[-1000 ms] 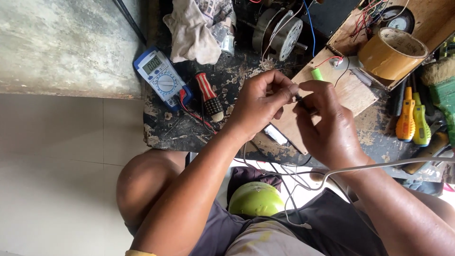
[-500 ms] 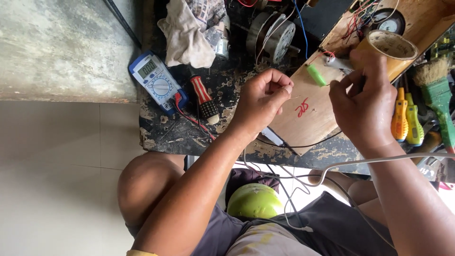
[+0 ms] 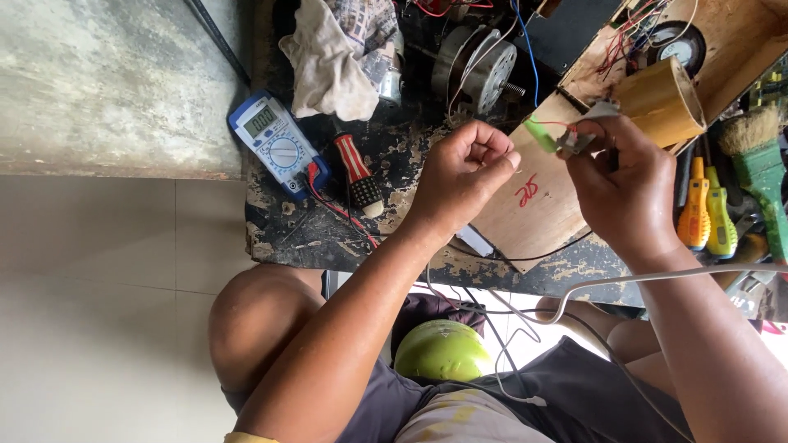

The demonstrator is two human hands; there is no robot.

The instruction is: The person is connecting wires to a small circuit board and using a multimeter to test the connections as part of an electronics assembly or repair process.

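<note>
1. While the person sits at a worn dark bench (image 3: 328, 238), the head view shows the left hand (image 3: 464, 176) curled into a loose fist over the bench edge, fingertips pinched together; what they pinch is too thin to tell
2. The right hand (image 3: 628, 193) grips a small grey part (image 3: 579, 141) with a green piece (image 3: 539, 134) and red wires, held above a wooden board (image 3: 525, 221), just beside a brown tape roll (image 3: 661, 100)
3. Left of the hands lie a blue multimeter (image 3: 277, 143), a red-handled brush (image 3: 357, 172) and a rag (image 3: 328, 61); a motor (image 3: 476, 61) sits behind
4. Orange and yellow screwdrivers (image 3: 707, 217) lie at the right, near a green brush (image 3: 759, 168)
</note>
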